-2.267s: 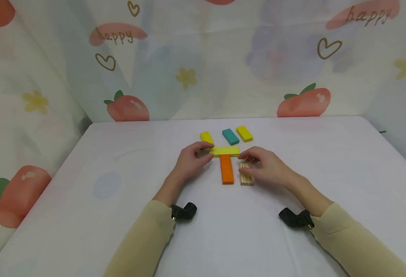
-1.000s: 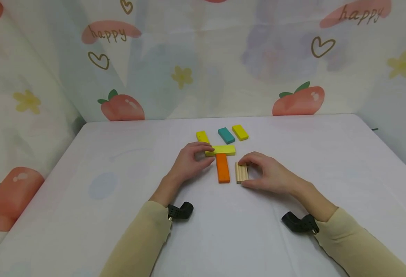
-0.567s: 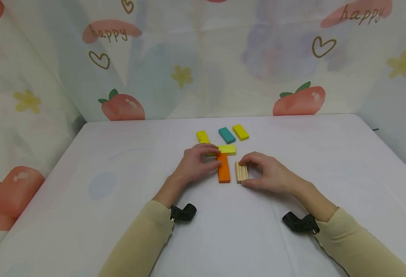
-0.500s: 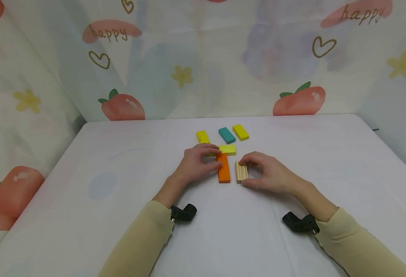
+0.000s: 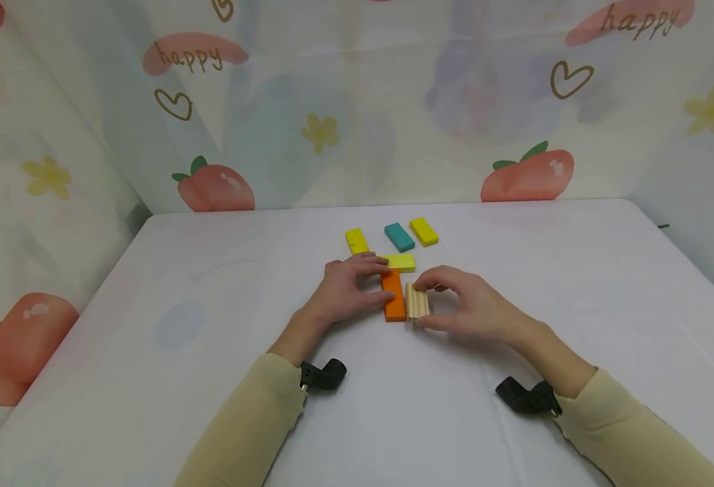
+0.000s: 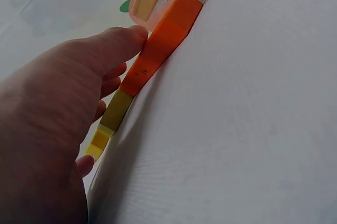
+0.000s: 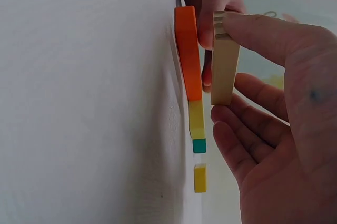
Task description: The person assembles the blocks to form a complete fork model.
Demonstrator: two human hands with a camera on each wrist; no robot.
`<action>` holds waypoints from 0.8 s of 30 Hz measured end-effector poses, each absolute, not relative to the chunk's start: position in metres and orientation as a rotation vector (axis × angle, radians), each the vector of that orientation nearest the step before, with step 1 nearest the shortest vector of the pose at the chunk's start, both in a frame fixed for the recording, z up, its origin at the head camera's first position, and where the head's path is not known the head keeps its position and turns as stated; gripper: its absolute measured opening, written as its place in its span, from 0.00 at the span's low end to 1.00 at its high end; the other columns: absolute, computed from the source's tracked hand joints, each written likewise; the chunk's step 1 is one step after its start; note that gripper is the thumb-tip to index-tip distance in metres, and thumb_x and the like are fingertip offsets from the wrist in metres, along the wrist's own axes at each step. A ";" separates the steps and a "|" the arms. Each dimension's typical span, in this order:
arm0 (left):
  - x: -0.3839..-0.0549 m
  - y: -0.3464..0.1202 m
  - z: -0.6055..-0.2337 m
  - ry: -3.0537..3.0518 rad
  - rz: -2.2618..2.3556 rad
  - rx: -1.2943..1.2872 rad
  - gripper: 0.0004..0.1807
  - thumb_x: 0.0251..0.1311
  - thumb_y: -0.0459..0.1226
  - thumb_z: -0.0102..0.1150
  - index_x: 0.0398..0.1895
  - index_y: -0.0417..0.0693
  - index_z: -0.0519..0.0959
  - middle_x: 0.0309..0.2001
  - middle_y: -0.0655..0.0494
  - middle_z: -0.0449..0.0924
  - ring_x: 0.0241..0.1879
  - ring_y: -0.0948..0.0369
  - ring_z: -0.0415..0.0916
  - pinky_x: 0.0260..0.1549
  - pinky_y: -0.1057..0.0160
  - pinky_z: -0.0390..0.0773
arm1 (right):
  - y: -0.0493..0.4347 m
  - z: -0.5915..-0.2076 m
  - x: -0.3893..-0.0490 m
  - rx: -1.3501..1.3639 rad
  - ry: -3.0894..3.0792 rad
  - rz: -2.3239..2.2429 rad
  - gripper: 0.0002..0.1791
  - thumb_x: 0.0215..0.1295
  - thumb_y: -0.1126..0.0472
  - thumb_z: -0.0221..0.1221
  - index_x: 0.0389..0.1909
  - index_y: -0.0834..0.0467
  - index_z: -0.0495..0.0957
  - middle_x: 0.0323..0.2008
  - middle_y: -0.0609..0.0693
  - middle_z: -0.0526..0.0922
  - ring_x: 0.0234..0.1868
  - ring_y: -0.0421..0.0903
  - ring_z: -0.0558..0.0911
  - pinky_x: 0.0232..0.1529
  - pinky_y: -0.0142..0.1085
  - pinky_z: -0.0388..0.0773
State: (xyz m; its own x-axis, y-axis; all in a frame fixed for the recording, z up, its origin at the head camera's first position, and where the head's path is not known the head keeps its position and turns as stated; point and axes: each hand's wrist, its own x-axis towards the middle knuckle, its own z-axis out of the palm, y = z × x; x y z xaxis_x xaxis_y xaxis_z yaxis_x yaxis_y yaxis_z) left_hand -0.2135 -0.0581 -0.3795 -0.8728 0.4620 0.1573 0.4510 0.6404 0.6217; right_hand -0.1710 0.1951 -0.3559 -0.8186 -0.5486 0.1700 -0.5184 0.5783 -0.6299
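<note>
Block (image 5: 417,302): pale bare wood, grooved, oblong.

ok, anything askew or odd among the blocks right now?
Only the ridged natural-wood block: pinched in the right hand, it seems lifted off the white table beside the flat orange block that the left hand touches. No damage visible.

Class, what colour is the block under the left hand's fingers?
Orange block; left hand touches it. Clearest in the head view.

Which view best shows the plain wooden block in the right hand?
Right wrist: the plain wooden block shows full length, pinched by the right hand. Head shows it small beside the orange block; left wrist shows only one end.
</note>
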 end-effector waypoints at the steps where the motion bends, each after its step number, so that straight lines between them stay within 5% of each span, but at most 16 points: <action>1: -0.214 -0.058 -0.380 2.833 1.064 0.789 0.23 0.61 0.47 0.72 0.58 0.52 0.85 0.65 0.59 0.79 0.73 0.57 0.64 0.69 0.43 0.57 | 0.194 -0.356 -0.170 -0.947 2.748 -1.079 0.23 0.58 0.59 0.74 0.54 0.53 0.80 0.52 0.44 0.82 0.56 0.47 0.79 0.60 0.52 0.78; 24: -0.214 -0.059 -0.382 2.864 1.064 0.818 0.23 0.59 0.48 0.73 0.57 0.52 0.86 0.63 0.59 0.81 0.72 0.57 0.66 0.67 0.45 0.59 | 0.175 -0.355 -0.152 -1.063 2.665 -1.066 0.23 0.56 0.54 0.77 0.51 0.49 0.79 0.50 0.37 0.81 0.54 0.41 0.79 0.59 0.46 0.78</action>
